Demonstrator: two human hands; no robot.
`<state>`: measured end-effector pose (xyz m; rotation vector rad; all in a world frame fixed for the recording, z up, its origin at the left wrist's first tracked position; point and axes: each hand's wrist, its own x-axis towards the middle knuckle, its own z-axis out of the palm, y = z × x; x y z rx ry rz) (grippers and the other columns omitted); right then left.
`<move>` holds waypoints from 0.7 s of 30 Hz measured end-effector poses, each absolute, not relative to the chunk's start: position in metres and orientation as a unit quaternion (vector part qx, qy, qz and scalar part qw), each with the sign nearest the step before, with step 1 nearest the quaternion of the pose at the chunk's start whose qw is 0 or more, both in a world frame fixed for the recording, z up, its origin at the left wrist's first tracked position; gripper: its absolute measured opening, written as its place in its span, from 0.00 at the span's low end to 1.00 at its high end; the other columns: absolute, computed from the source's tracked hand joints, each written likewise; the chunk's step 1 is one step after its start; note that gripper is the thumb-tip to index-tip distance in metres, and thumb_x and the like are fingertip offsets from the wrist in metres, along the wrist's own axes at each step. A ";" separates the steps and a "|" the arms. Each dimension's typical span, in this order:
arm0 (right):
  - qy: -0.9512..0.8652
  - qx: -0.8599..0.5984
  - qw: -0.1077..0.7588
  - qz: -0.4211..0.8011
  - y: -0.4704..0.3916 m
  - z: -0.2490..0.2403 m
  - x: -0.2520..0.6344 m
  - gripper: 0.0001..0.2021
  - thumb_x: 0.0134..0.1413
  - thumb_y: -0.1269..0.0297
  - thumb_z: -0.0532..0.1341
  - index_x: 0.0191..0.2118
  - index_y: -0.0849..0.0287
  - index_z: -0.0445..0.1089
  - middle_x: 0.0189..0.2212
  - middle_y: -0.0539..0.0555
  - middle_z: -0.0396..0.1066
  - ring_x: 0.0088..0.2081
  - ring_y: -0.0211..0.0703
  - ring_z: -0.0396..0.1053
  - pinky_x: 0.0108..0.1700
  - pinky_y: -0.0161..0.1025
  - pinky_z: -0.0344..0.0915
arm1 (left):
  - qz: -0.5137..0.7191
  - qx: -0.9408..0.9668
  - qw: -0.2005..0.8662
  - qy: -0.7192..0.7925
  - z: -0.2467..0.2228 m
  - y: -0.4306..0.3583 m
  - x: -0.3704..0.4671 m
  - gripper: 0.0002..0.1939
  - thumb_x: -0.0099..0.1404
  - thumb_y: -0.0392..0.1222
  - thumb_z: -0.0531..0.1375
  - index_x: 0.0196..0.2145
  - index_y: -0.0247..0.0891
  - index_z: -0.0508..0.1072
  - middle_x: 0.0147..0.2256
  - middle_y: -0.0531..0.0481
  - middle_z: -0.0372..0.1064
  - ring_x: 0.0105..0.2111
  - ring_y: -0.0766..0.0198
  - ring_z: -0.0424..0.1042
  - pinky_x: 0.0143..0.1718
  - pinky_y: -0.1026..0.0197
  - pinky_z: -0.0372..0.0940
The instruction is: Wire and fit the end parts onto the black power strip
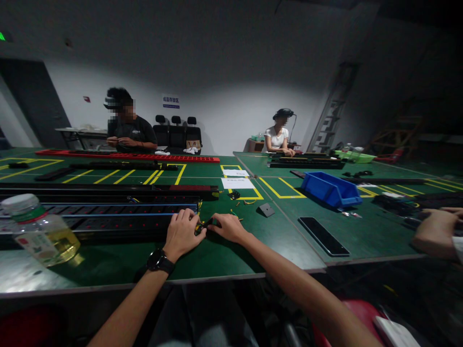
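My left hand (183, 233), with a black watch (159, 260) on its wrist, is curled over the right end of a long black rail (119, 226) that has blue edge strips and small red dots. Its thumb and fingers close around something small and dark at that end. My right hand (228, 228) meets it there, pinching a small black piece (207, 223) between thumb and forefinger. Bits of yellow wire (200, 226) show between the two hands. Fingers hide most of the small parts.
A bottle of yellow liquid (41, 231) stands at the left. A grey bracket (265, 209), a phone (323, 236) and a blue bin (330, 189) are to the right. Another person's hand (436, 229) is at the far right. Two people sit across the green table (231, 260).
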<state>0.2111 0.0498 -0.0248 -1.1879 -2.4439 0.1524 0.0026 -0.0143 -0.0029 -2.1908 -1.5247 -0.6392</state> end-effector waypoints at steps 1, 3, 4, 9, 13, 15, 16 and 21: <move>-0.883 -0.419 0.208 0.050 0.050 -0.025 0.211 0.10 0.68 0.53 0.65 0.44 0.54 0.75 0.36 0.51 0.80 0.38 0.43 0.76 0.34 0.35 0.54 | -0.230 -0.783 0.196 -0.544 -0.003 -0.014 0.002 0.13 0.64 0.51 0.63 0.39 0.39 0.78 0.44 0.41 0.71 0.46 0.47 0.68 0.45 0.48 0.60; -0.889 -0.405 0.211 0.044 0.049 -0.026 0.212 0.10 0.69 0.53 0.64 0.44 0.54 0.75 0.37 0.52 0.80 0.39 0.43 0.76 0.35 0.35 0.54 | -0.231 -0.783 0.195 -0.543 -0.003 -0.014 0.002 0.13 0.64 0.50 0.63 0.39 0.39 0.78 0.44 0.41 0.71 0.46 0.47 0.68 0.45 0.47 0.60; -0.890 -0.401 0.212 0.041 0.049 -0.026 0.212 0.10 0.69 0.54 0.64 0.44 0.54 0.75 0.38 0.53 0.80 0.39 0.44 0.76 0.35 0.35 0.54 | -0.232 -0.783 0.195 -0.543 -0.003 -0.014 0.002 0.13 0.64 0.50 0.63 0.40 0.39 0.78 0.44 0.41 0.71 0.46 0.47 0.68 0.45 0.47 0.60; -0.885 -0.408 0.221 0.033 0.049 -0.027 0.212 0.09 0.69 0.55 0.64 0.43 0.54 0.75 0.38 0.53 0.81 0.39 0.44 0.76 0.35 0.36 0.53 | -0.236 -0.783 0.189 -0.543 -0.002 -0.014 0.002 0.12 0.65 0.50 0.63 0.39 0.40 0.78 0.43 0.41 0.71 0.46 0.47 0.68 0.44 0.47 0.60; -0.881 -0.414 0.229 0.027 0.050 -0.028 0.212 0.09 0.69 0.54 0.64 0.42 0.54 0.75 0.38 0.52 0.81 0.39 0.43 0.76 0.35 0.36 0.52 | -0.239 -0.782 0.188 -0.544 -0.003 -0.014 0.002 0.11 0.65 0.50 0.62 0.38 0.40 0.78 0.43 0.41 0.72 0.45 0.47 0.68 0.44 0.48 0.60; -0.877 -0.418 0.234 0.023 0.050 -0.028 0.212 0.09 0.69 0.54 0.64 0.42 0.54 0.74 0.38 0.52 0.81 0.39 0.43 0.76 0.35 0.36 0.52 | -0.238 -0.782 0.190 -0.544 -0.003 -0.013 0.002 0.11 0.66 0.49 0.62 0.38 0.41 0.78 0.43 0.41 0.72 0.45 0.47 0.68 0.44 0.47 0.60; -0.877 -0.419 0.235 0.021 0.051 -0.029 0.212 0.09 0.69 0.54 0.64 0.42 0.54 0.74 0.38 0.51 0.80 0.38 0.43 0.76 0.35 0.36 0.52 | -0.235 -0.782 0.193 -0.545 -0.003 -0.013 0.002 0.11 0.66 0.49 0.62 0.38 0.40 0.77 0.43 0.41 0.72 0.46 0.48 0.68 0.44 0.47 0.60; -0.878 -0.419 0.229 0.024 0.051 -0.028 0.211 0.09 0.69 0.54 0.64 0.41 0.54 0.74 0.38 0.51 0.80 0.38 0.42 0.76 0.34 0.36 0.50 | -0.217 -0.781 0.203 -0.549 -0.004 -0.013 0.002 0.11 0.67 0.50 0.61 0.39 0.40 0.77 0.44 0.42 0.72 0.46 0.48 0.68 0.45 0.47 0.60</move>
